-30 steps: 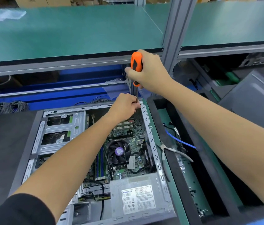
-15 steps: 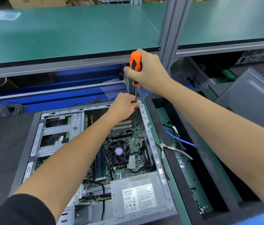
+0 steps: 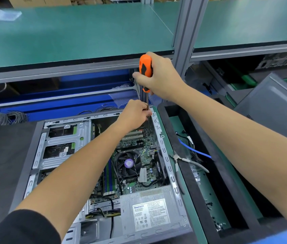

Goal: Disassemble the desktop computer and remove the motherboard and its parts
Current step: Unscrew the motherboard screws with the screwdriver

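Gripping the orange-handled screwdriver [image 3: 145, 67], the right hand [image 3: 160, 76] was held above the case's far corner, its shaft pinched by the left hand [image 3: 135, 115] — a slipped tip risked gouging the motherboard [image 3: 137, 143], seated inside the computer case [image 3: 167, 166].
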{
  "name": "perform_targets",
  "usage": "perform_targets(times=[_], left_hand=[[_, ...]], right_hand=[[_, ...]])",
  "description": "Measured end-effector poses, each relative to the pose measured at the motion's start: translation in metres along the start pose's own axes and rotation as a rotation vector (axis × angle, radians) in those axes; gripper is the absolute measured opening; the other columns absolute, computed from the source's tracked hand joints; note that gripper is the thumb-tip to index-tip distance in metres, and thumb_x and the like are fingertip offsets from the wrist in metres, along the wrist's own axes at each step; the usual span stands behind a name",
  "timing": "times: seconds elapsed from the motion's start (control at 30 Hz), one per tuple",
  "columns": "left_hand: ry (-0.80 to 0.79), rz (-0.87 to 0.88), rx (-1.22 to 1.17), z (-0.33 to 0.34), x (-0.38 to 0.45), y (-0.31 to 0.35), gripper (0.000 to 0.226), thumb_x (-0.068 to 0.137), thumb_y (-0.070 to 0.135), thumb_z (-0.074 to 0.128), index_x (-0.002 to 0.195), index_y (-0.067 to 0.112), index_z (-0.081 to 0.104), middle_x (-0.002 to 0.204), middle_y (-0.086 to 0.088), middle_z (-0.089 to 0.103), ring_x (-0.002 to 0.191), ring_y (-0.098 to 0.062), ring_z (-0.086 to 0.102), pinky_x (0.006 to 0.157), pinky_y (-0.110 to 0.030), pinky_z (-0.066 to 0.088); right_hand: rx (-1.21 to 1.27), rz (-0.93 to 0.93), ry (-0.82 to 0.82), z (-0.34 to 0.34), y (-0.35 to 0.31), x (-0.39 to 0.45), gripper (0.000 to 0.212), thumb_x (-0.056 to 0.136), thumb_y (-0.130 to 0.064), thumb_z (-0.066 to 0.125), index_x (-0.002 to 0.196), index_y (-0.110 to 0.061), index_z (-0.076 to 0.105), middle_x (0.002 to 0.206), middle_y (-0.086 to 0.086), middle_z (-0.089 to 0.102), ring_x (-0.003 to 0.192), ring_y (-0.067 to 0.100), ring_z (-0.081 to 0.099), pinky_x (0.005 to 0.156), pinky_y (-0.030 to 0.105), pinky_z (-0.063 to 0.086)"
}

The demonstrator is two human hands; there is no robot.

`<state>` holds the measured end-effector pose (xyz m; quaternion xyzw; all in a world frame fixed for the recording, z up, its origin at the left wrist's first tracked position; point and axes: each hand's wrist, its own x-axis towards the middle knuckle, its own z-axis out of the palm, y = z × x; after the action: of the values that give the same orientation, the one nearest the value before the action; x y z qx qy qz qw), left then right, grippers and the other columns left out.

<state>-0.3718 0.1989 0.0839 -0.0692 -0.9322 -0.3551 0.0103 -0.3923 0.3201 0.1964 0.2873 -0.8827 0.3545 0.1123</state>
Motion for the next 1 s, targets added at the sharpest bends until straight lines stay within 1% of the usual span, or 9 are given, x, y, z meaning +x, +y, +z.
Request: perform_targets(times=[0.1, 0.23, 0.4, 0.47, 0.53, 0.63, 0.77, 0.93, 1.0], left_hand=[[-0.002, -0.003, 0.005, -0.0012, 0.0009, -0.0003, 0.018, 0.092, 0.016, 0.063, 0.086, 0.003, 0.072, 0.073, -0.008, 0.071, 0.062, -0.011, 0.068, 0.076, -0.035, 0.058], [-0.019, 0.003, 0.016, -0.0015, 0.0006, -0.0014, 0.017, 0.092, 0.015, 0.063, 0.083, 0.003, 0.072, 0.072, -0.008, 0.071, 0.06, -0.006, 0.067, 0.074, -0.031, 0.058], [-0.017, 0.002, 0.01, -0.0015, 0.0005, -0.0013, 0.018, 0.092, 0.015, 0.063, 0.085, 0.001, 0.073, 0.075, -0.008, 0.071, 0.059, -0.001, 0.066, 0.069, -0.024, 0.056], [-0.011, 0.005, 0.004, -0.0017, 0.0008, -0.0005, 0.018, 0.092, 0.015, 0.063, 0.084, 0.002, 0.073, 0.073, -0.007, 0.071, 0.059, -0.003, 0.067, 0.07, -0.026, 0.057], [-0.014, 0.001, 0.001, -0.0025, 0.0011, 0.0, 0.017, 0.091, 0.014, 0.063, 0.084, 0.003, 0.073, 0.072, -0.009, 0.071, 0.061, -0.008, 0.068, 0.072, -0.03, 0.058], [-0.029, -0.006, -0.008, -0.0028, 0.0017, -0.0002, 0.016, 0.091, 0.014, 0.064, 0.083, 0.003, 0.072, 0.074, -0.011, 0.071, 0.063, -0.013, 0.069, 0.075, -0.033, 0.058], [-0.035, 0.006, 0.004, -0.0032, 0.0013, -0.0004, 0.016, 0.092, 0.014, 0.064, 0.084, 0.003, 0.073, 0.076, -0.011, 0.071, 0.064, -0.015, 0.069, 0.076, -0.035, 0.058], [-0.03, 0.004, 0.011, -0.0033, 0.0023, 0.0004, 0.017, 0.092, 0.014, 0.063, 0.083, 0.003, 0.072, 0.075, -0.012, 0.071, 0.063, -0.014, 0.069, 0.076, -0.037, 0.058], [-0.033, -0.002, 0.008, -0.0028, 0.0021, 0.0003, 0.017, 0.092, 0.014, 0.063, 0.083, 0.002, 0.073, 0.075, -0.012, 0.071, 0.064, -0.014, 0.069, 0.077, -0.037, 0.058]], right_hand=[[-0.01, -0.004, 0.006, 0.0011, 0.0007, 0.0015, 0.033, 0.09, -0.037, 0.063, 0.074, -0.028, 0.035, 0.062, -0.011, 0.04, 0.053, 0.005, 0.04, 0.051, 0.007, 0.036], [-0.008, 0.005, 0.006, 0.0032, 0.0045, 0.0012, 0.029, 0.09, -0.037, 0.062, 0.082, -0.018, 0.041, 0.063, -0.009, 0.04, 0.055, 0.009, 0.041, 0.053, 0.014, 0.037], [-0.009, 0.007, -0.008, 0.0013, 0.004, 0.0017, 0.031, 0.09, -0.038, 0.063, 0.077, -0.025, 0.038, 0.062, -0.01, 0.04, 0.053, 0.005, 0.042, 0.052, 0.013, 0.037], [-0.019, 0.01, -0.017, 0.0007, 0.0015, 0.0027, 0.033, 0.09, -0.039, 0.063, 0.075, -0.03, 0.035, 0.063, -0.011, 0.041, 0.054, 0.004, 0.041, 0.052, 0.009, 0.033], [-0.027, 0.012, -0.02, 0.001, 0.0, 0.003, 0.03, 0.09, -0.039, 0.063, 0.078, -0.025, 0.039, 0.064, -0.011, 0.041, 0.055, 0.005, 0.041, 0.052, 0.01, 0.033], [-0.007, 0.016, -0.017, -0.0001, -0.0008, 0.0016, 0.03, 0.091, -0.037, 0.063, 0.084, -0.017, 0.041, 0.065, -0.008, 0.042, 0.056, 0.012, 0.049, 0.053, 0.017, 0.042], [0.01, 0.034, -0.02, -0.0031, -0.0016, -0.0008, 0.03, 0.091, -0.036, 0.062, 0.086, -0.015, 0.041, 0.066, -0.004, 0.045, 0.066, 0.026, 0.062, 0.057, 0.027, 0.049], [0.008, 0.039, -0.016, -0.0051, -0.0011, -0.0007, 0.03, 0.092, -0.037, 0.061, 0.085, -0.017, 0.04, 0.067, -0.003, 0.046, 0.069, 0.027, 0.064, 0.056, 0.024, 0.048], [0.006, 0.036, -0.016, -0.005, -0.0005, -0.0014, 0.03, 0.092, -0.037, 0.061, 0.086, -0.016, 0.041, 0.068, -0.001, 0.047, 0.068, 0.028, 0.063, 0.057, 0.027, 0.049]])
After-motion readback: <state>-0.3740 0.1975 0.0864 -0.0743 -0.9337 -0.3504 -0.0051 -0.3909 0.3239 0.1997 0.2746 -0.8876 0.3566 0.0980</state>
